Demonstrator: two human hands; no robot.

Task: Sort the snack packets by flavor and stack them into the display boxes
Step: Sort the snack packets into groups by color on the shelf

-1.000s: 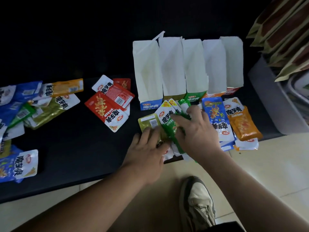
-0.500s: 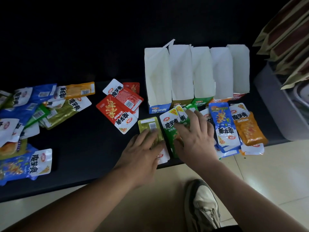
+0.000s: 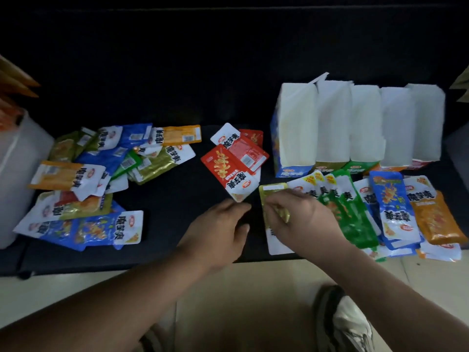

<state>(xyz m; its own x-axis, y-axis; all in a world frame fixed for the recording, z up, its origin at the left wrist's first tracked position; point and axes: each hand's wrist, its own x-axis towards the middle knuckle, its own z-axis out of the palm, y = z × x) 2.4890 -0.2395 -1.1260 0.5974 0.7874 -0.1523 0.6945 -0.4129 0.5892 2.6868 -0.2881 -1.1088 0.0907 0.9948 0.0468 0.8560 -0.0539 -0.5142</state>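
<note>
Black tabletop (image 3: pixel 165 232) spans the view. Back right: row of 5 tall white cardboard display boxes (image 3: pixel 355 123), side by side, open tops, coloured front lips (blue, olive, green, orange, red).

Left: loose mixed heap of foil snack packets (image 3: pixel 101 174), blue/orange/olive/green, overlapping, just beside a white plastic bin (image 3: pixel 20 174) at the table's far left.

In front of the boxes, sorted stacks at the near edge, some overhanging: green packets (image 3: pixel 355 222), blue packets (image 3: pixel 388 201), orange packets (image 3: pixel 434 217).

Centre: small pile of red packets (image 3: pixel 236 163).

Olive-gold foil snack packet (image 3: pixel 272 190) lies on the table betw. the red pile and the green stack.

Right hand (image 3: pixel 302 219) on top of it, fingers curled, pinching its upper part. Left hand (image 3: pixel 218 227) just left of it, over bare table, fingers loosely bent, nothing seen in them, tips near the red pile's corner.
</note>
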